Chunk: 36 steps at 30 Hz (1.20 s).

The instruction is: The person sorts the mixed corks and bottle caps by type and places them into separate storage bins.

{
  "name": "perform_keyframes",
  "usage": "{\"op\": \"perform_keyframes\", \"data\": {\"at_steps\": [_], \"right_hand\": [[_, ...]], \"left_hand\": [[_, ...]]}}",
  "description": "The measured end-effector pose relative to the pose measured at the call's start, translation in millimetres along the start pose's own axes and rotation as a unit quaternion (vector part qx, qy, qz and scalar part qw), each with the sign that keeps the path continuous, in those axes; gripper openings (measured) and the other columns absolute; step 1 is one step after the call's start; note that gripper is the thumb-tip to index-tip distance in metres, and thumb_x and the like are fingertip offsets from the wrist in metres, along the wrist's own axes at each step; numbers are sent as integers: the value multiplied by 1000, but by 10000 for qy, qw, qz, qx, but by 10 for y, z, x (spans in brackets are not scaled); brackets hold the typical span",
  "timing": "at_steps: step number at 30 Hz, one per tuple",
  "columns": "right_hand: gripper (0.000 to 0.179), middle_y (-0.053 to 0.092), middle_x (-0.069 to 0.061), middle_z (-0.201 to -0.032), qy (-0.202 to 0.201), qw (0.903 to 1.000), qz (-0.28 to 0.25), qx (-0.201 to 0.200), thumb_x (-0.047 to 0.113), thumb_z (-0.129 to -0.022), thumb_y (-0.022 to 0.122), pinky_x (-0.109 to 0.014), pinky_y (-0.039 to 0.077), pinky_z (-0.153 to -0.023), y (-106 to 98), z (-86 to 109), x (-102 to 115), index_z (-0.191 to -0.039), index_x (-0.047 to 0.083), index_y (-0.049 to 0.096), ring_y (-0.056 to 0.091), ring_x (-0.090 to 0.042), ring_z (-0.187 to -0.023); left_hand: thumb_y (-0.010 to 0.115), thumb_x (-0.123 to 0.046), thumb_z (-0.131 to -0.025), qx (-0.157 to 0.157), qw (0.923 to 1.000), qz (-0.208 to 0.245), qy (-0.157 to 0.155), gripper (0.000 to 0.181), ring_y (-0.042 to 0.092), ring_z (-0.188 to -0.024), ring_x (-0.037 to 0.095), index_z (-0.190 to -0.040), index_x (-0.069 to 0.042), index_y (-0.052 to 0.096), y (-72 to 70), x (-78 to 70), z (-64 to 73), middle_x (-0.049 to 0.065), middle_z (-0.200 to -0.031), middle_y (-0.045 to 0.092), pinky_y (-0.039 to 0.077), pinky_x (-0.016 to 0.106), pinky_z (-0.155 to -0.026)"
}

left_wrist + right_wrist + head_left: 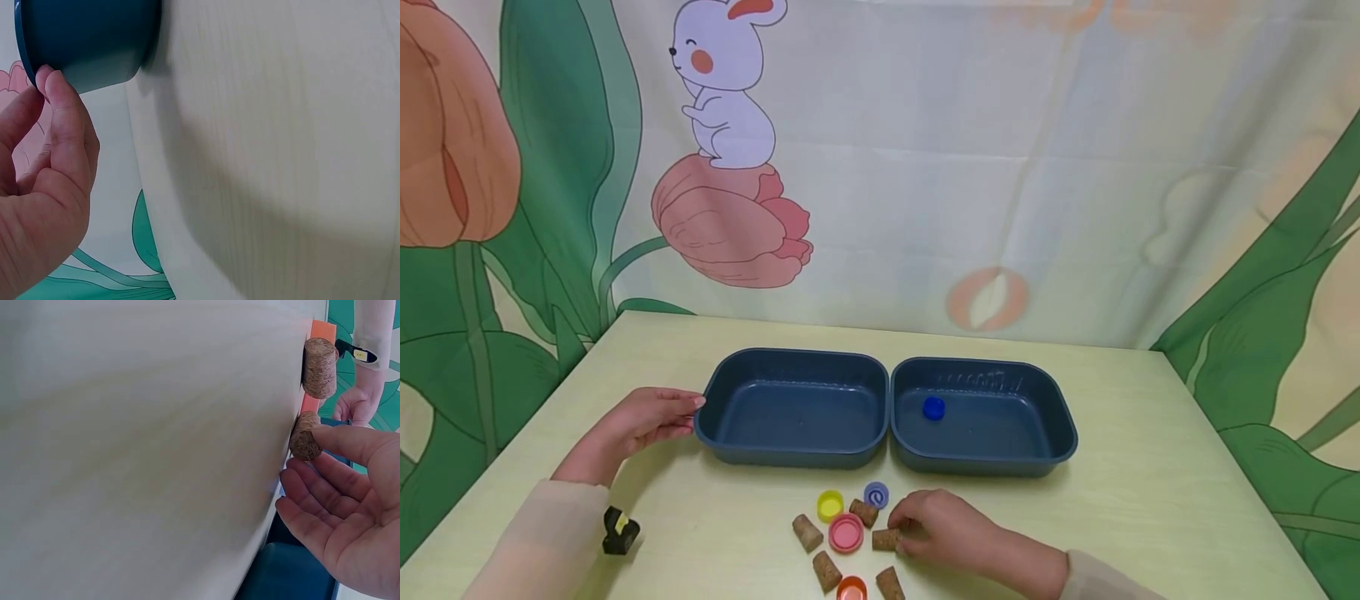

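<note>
At the left end of the left dark blue bin (797,459), my left hand (651,421) pinches the rim between thumb and fingers. The left wrist view shows the fingertips (55,84) at the edge of that bin's wall. My right hand (951,533) is low over the table, with thumb and finger pinching the end of a cork (884,540). In the right wrist view this cork (304,436) lies on the table under the thumb. Close by are a pink bottle cap (846,533), a purple cap (876,496) and another cork (864,512).
A second dark blue bin (985,467) stands against the first one and holds a blue cap (933,408). Several more corks (827,572), a yellow cap (831,506) and an orange cap (852,590) lie near the table's front. A printed curtain (880,167) hangs behind the table.
</note>
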State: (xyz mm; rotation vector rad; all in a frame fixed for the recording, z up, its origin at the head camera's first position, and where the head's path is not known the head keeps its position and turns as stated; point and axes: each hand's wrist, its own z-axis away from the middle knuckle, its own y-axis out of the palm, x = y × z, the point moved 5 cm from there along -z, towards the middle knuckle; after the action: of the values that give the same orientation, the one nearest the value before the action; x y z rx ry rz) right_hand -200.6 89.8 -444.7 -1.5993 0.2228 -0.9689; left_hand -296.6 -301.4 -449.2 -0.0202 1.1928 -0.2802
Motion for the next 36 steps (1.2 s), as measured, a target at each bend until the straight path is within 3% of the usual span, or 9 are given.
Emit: {"op": "perform_keyframes", "data": {"at_steps": [15,23,29,36], "right_hand": [[12,77,-1,-95,-87,9999,-73,-117,12,-89,77,-18,56,-79,-54,6,4,-100,8,77,66,-4,-84],[14,78,-2,-99,52,9990,-435,-5,12,-90,76,-18,56,-79,-152,34,-21,-104,8,77,65,-1,-85],[16,78,-1,-101,30,9981,-610,2,11,-92,74,-19,57,-78,-291,45,-17,-107,8,77,66,-1,-86],[16,78,-2,-103,91,9981,-616,5,11,-93,73,-23,59,-82,-550,16,12,-109,8,76,69,-6,-89]], "left_hand": [[60,-16,-104,-32,10000,34,-3,28,69,-69,3,-122,5,67,16,-27,18,-9,-77,72,62,18,-70],[60,-16,-104,-3,10000,1,17,26,68,-70,3,-120,3,67,19,-26,27,-9,-78,71,62,17,-71],[60,-16,-103,-19,10000,43,22,23,68,-70,3,-117,1,69,10,-15,12,-9,-78,72,62,18,-71],[60,-16,-104,-29,10000,4,-4,29,68,-71,4,-122,5,66,10,-17,17,-9,-78,72,62,18,-71]]}}
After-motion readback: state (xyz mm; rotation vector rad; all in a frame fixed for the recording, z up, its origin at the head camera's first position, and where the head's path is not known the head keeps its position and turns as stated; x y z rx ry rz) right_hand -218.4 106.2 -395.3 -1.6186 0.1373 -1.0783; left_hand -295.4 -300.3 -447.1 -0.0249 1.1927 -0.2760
